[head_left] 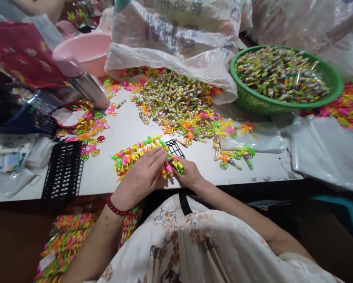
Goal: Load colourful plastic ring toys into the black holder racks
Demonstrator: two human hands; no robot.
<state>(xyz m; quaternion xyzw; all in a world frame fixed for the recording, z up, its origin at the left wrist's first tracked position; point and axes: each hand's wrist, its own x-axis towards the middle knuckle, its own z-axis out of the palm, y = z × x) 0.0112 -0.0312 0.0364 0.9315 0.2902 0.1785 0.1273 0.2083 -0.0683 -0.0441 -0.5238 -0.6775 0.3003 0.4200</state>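
My left hand (145,171) lies flat, fingers stretched out together, across rows of small bright plastic toys (126,159) in yellow, green, pink and orange. These toys stand packed on a black plastic grid rack (174,148), whose bare end shows past my fingertips. At the rack's near right end my right hand (189,173) is closed, beside a green and yellow toy (178,168). Its fingertips are partly hidden by the toys, and what they pinch is unclear. Beyond the hands lies a heap of small wrapped candy-like tubes (176,96) mixed with loose plastic toys.
A green basket (285,105) full of wrapped tubes stands back right. Clear plastic bags (326,149) lie at the right. To the left are a black slotted rack (62,169), a steel flask (87,88) and a pink basin (90,51). A large white sack (176,31) stands behind.
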